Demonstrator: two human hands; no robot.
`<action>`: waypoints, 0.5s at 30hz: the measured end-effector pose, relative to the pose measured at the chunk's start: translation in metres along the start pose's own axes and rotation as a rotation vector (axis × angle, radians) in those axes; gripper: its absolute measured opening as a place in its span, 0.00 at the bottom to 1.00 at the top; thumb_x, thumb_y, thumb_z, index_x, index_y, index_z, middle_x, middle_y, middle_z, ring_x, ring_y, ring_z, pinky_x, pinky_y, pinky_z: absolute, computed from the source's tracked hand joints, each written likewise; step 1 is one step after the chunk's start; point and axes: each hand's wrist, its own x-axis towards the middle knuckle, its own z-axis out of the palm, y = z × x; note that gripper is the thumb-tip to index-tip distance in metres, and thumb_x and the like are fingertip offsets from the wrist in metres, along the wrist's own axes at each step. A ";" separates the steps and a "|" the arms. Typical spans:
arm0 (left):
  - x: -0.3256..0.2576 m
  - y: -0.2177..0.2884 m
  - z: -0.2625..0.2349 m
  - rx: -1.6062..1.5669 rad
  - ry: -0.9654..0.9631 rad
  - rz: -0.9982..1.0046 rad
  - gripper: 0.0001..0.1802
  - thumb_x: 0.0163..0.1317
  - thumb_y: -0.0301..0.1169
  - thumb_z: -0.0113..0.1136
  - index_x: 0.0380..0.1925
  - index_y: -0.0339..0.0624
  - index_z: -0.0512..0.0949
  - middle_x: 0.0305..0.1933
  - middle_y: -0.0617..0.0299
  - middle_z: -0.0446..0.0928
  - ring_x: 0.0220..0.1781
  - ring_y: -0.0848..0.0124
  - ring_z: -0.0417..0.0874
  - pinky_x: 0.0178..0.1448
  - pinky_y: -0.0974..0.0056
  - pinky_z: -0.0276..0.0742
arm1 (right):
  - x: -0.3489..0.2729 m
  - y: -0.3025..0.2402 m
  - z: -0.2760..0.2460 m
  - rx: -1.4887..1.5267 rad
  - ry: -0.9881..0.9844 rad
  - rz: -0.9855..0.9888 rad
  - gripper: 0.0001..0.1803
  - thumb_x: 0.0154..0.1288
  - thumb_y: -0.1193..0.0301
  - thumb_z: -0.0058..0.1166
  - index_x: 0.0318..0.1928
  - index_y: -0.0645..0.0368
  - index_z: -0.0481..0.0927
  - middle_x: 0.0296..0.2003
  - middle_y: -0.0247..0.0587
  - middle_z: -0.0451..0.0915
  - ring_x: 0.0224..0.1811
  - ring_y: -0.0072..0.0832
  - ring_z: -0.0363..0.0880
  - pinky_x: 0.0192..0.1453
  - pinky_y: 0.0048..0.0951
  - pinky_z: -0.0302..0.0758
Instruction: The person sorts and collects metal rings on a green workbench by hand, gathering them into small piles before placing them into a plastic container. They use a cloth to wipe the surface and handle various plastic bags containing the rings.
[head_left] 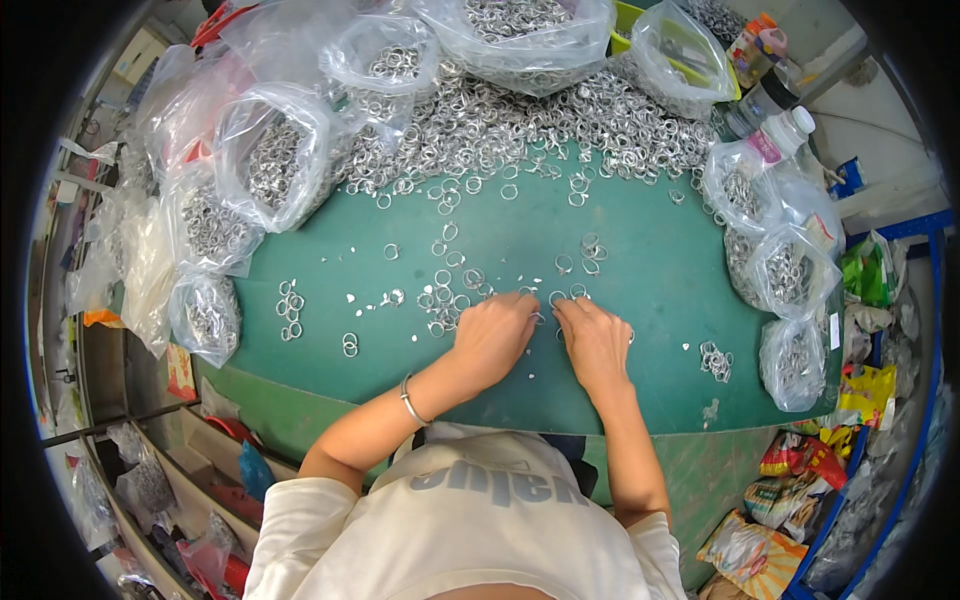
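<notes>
Both hands rested on the near side of the heap of silvery rings point(590, 120), as I watched remotely. The left hand point(500, 335) had its fingers bent close together, with a small ring point(527, 291) right at their tips. The right hand point(598, 345) curled its fingers down beside another ring point(557, 298); from my end I couldn't tell whether either hand was gripping. Between the heap and the right hand lay a few overlapping rings point(590, 252), just beyond the fingers' reach.
</notes>
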 end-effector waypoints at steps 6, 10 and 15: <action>-0.003 -0.003 -0.011 -0.082 0.076 -0.045 0.09 0.55 0.30 0.59 0.35 0.41 0.76 0.28 0.55 0.78 0.25 0.55 0.77 0.28 0.55 0.71 | -0.006 0.011 -0.027 1.412 0.036 0.616 0.06 0.63 0.71 0.48 0.31 0.60 0.74 0.20 0.29 0.70 0.21 0.19 0.64 0.18 0.18 0.57; 0.015 -0.003 -0.012 -0.061 0.040 -0.016 0.10 0.55 0.30 0.58 0.37 0.40 0.75 0.27 0.54 0.78 0.25 0.54 0.77 0.28 0.55 0.71 | 0.000 0.020 -0.038 2.073 0.167 0.748 0.08 0.64 0.68 0.48 0.30 0.58 0.70 0.16 0.32 0.64 0.19 0.20 0.61 0.15 0.18 0.53; 0.038 -0.005 -0.012 -0.027 0.050 -0.008 0.13 0.55 0.31 0.58 0.40 0.40 0.74 0.29 0.51 0.78 0.28 0.52 0.77 0.30 0.54 0.72 | 0.015 0.041 -0.025 1.412 0.211 0.739 0.11 0.67 0.65 0.47 0.29 0.58 0.70 0.14 0.29 0.63 0.15 0.17 0.58 0.15 0.17 0.53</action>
